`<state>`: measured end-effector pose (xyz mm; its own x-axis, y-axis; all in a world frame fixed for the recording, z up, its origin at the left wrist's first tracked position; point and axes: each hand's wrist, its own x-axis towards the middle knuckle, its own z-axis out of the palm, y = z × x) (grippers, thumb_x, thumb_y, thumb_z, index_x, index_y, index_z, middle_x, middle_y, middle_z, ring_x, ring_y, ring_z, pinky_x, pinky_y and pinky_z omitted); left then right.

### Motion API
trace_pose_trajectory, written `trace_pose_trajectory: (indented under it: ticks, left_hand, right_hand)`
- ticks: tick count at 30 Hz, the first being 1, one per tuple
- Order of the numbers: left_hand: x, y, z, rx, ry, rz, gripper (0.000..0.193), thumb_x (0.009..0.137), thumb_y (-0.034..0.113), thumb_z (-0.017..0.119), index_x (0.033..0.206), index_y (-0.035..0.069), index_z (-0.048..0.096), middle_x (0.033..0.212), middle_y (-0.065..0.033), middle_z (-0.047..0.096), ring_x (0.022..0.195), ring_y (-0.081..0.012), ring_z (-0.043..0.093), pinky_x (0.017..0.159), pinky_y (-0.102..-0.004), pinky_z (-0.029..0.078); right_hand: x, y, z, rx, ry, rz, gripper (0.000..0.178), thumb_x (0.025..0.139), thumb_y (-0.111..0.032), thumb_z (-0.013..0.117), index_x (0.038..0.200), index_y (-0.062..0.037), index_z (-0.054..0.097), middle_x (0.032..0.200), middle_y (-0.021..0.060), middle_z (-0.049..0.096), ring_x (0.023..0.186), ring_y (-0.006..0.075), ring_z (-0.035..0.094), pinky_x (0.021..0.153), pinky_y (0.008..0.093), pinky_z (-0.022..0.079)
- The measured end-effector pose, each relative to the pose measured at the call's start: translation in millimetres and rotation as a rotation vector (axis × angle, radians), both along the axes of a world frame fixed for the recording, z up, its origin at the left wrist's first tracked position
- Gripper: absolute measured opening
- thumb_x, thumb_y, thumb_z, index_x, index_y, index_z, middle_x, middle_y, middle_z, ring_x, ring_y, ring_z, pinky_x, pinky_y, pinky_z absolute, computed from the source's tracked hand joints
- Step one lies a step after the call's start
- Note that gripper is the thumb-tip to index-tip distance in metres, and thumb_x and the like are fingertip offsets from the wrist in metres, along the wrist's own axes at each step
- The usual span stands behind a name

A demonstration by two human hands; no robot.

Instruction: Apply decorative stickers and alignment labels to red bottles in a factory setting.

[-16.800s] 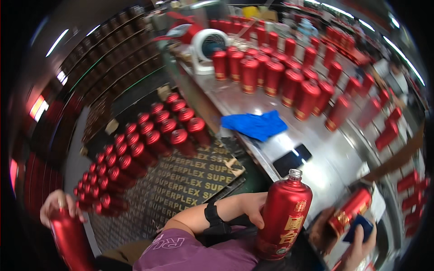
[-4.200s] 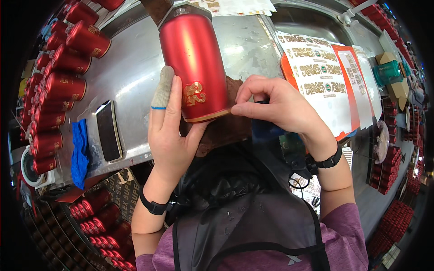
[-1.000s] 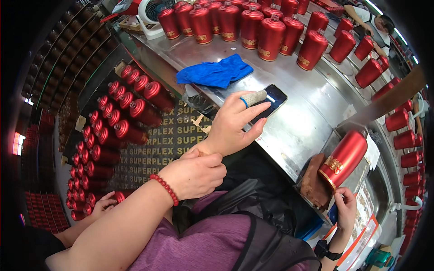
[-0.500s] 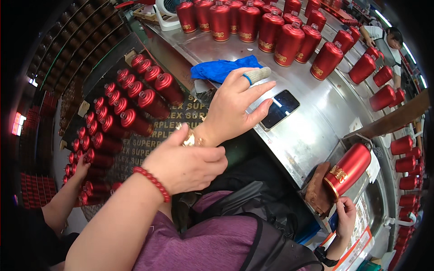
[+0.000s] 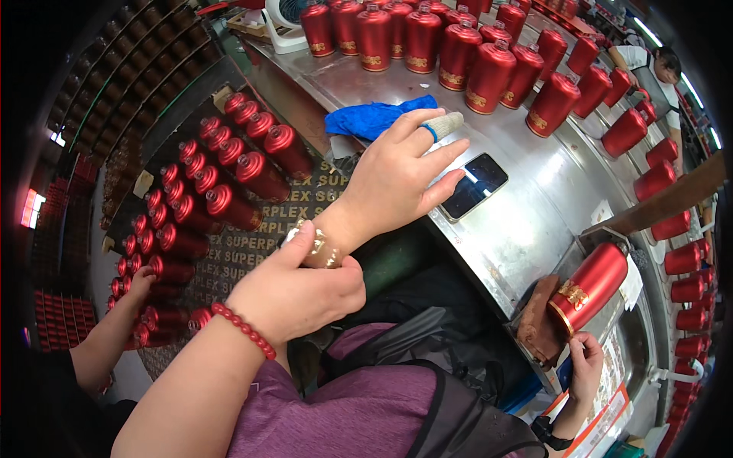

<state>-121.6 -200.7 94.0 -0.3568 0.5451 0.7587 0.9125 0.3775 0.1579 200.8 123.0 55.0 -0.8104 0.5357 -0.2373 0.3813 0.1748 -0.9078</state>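
My left hand (image 5: 397, 172) is held over the table's near edge, fingers spread, with a knitted finger cot (image 5: 444, 128) with a blue rim on one finger. It holds nothing. My right hand (image 5: 301, 294), with a red bead bracelet (image 5: 244, 330) at its wrist, is closed at the left wrist. Between its thumb and fingers shows a shiny brown-and-gold round piece (image 5: 321, 250), partly hidden. Past the left fingertips a dark phone (image 5: 475, 185) lies on the table. A blue cloth (image 5: 370, 120) lies behind that hand.
Many red bottles (image 5: 492, 76) stand on the metal table (image 5: 519, 237); more red bottles (image 5: 229, 202) stand at left, where another person's hand (image 5: 141, 282) reaches. At right, another hand (image 5: 586, 362) touches a red bottle (image 5: 589, 286) on a holder. A person (image 5: 657, 80) stands far right.
My right hand has shifted slightly left and down, uncovering more of the shiny round piece at my left wrist. Red bottles at the far right have moved along.
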Motion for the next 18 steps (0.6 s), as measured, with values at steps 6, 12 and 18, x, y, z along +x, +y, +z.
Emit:
trace_pose_trajectory:
  ticks: [6, 12, 18]
  left_hand:
    - [1.4, -4.9, 2.7, 0.023, -0.030, -0.013, 0.033, 0.079, 0.017, 0.076, 0.110, 0.007, 0.071, 0.119, -0.0127, 0.065, 0.116, -0.0341, 0.057, 0.095, -0.0413, 0.049]
    - [7.1, -9.9, 5.3, 0.048, -0.061, -0.029, 0.033, 0.079, 0.019, 0.077, 0.109, 0.007, 0.071, 0.118, -0.0127, 0.065, 0.116, -0.0346, 0.057, 0.095, -0.0417, 0.049]
    - [6.7, -13.4, 8.3, 0.071, -0.088, -0.002, 0.033, 0.079, 0.020, 0.077, 0.109, 0.007, 0.071, 0.117, -0.0127, 0.065, 0.116, -0.0351, 0.057, 0.095, -0.0421, 0.049]
  right_hand:
    - [-4.0, 0.2, 0.4, 0.045, -0.007, -0.006, 0.010, 0.094, -0.013, 0.066, 0.092, -0.0054, 0.061, 0.078, -0.0074, 0.052, 0.067, 0.0006, 0.043, 0.058, 0.0177, 0.032]
    - [-5.0, -2.8, 3.0, 0.043, -0.007, -0.021, 0.010, 0.094, -0.014, 0.066, 0.092, -0.0059, 0.061, 0.076, -0.0074, 0.052, 0.066, 0.0000, 0.042, 0.057, 0.0176, 0.031]
    - [-1.7, -2.0, -4.1, 0.065, 0.047, -0.025, 0.013, 0.095, -0.012, 0.064, 0.103, -0.0049, 0.058, 0.087, -0.0028, 0.056, 0.066, 0.0005, 0.045, 0.058, 0.0175, 0.036]
